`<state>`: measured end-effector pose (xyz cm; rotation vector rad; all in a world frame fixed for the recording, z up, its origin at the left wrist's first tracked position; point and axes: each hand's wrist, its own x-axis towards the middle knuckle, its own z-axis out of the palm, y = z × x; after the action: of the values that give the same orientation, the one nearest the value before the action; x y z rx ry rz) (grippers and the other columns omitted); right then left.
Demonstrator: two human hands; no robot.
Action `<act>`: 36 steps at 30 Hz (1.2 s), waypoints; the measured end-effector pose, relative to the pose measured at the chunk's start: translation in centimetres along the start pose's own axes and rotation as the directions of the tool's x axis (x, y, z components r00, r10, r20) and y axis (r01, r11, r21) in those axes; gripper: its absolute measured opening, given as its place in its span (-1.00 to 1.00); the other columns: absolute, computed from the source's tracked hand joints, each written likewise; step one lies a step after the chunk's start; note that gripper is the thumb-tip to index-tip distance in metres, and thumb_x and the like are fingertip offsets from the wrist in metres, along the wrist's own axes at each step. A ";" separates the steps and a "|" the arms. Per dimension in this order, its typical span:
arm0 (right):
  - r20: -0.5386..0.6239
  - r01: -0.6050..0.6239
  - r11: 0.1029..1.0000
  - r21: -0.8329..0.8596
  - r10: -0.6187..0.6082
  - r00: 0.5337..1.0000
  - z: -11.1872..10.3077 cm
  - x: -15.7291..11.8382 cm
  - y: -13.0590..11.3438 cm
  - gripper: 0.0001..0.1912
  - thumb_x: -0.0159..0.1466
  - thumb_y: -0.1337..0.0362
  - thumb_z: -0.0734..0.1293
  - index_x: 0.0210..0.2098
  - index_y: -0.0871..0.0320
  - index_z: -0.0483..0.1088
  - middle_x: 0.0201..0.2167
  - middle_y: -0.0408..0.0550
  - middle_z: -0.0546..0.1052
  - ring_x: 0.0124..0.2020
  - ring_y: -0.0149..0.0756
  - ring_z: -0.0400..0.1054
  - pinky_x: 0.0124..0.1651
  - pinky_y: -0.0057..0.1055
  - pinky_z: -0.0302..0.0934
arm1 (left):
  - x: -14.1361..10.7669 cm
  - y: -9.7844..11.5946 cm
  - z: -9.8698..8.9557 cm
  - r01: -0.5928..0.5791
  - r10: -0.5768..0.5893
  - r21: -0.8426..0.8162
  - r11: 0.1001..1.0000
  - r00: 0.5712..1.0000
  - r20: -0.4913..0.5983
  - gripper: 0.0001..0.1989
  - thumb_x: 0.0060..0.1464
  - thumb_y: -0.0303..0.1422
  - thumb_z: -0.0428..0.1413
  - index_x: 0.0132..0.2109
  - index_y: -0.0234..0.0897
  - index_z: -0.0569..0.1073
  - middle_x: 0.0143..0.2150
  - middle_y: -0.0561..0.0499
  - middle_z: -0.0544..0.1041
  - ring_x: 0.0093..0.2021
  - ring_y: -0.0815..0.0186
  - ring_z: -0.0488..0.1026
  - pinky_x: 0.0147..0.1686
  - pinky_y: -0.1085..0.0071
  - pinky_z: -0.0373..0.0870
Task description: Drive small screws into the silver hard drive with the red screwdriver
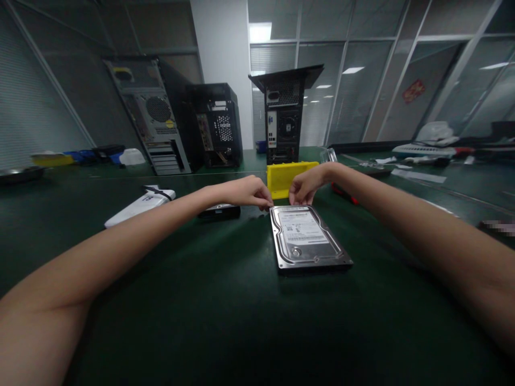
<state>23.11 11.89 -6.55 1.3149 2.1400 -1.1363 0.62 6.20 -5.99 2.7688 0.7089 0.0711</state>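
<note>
Forearms (153,236) flanking hard drive (306,236), left hand (254,191) and right hand (308,185) pinched narrow at far edge, room nearside

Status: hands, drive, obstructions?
Left hand at far-left corner of hard drive, right hand at its far edge; grip unclear. Drive label side up. Yellow plastic piece just beyond, partly behind right hand.

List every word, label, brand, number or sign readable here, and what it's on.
No text reads with certainty.
Printed label on the hard drive: lines too small to read.
White box: short dark marking, too blurred to read.
Yellow sticker on the leftmost computer tower: too small.
Red background sign: blurred.
</note>
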 end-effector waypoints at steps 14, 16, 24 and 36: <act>0.021 0.018 0.998 0.053 -0.019 1.000 -1.2 -1.0 1.1 -0.72 0.30 0.24 0.22 -0.08 0.32 0.29 -0.18 0.00 0.37 -0.20 -0.41 0.31 -0.14 -0.37 0.29 | 0.0 -0.2 0.1 0.016 -0.016 -0.003 1.000 1.000 -0.021 -0.76 0.12 -0.35 0.07 -0.11 -0.36 0.51 -0.27 -0.03 0.59 -0.29 0.41 0.51 -0.25 0.54 0.35; 0.032 0.049 0.997 0.062 -0.051 0.998 -1.5 -1.7 1.4 -0.73 0.29 0.26 0.23 -0.09 0.32 0.29 -0.19 -0.01 0.37 -0.20 -0.42 0.31 -0.15 -0.38 0.29 | 0.0 -0.3 0.1 0.007 -0.007 -0.002 1.000 1.000 -0.022 -0.76 0.12 -0.35 0.07 -0.11 -0.35 0.51 -0.27 -0.02 0.59 -0.28 0.40 0.51 -0.24 0.54 0.35; 0.090 0.078 0.993 0.088 -0.086 0.992 -1.4 -2.1 2.5 -0.75 0.29 0.27 0.24 -0.10 0.33 0.30 -0.21 -0.02 0.37 -0.23 -0.44 0.31 -0.18 -0.41 0.30 | 0.1 -0.3 0.0 0.007 -0.007 0.009 1.000 1.000 -0.012 -0.76 0.13 -0.33 0.06 -0.12 -0.34 0.52 -0.28 -0.02 0.59 -0.30 0.41 0.51 -0.25 0.55 0.35; 0.103 0.052 0.989 0.136 -0.066 0.992 -1.5 -2.1 3.6 -0.73 0.29 0.25 0.23 -0.09 0.32 0.29 -0.20 -0.01 0.37 -0.22 -0.43 0.31 -0.17 -0.40 0.29 | 0.0 -0.3 0.0 0.010 -0.011 0.010 1.000 1.000 0.012 -0.75 0.13 -0.31 0.05 -0.11 -0.32 0.52 -0.27 -0.02 0.58 -0.30 0.39 0.50 -0.26 0.53 0.35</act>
<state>27.43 12.75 -5.85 1.2232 2.0691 -1.3636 0.48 6.42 -6.03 2.7727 0.7226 0.0485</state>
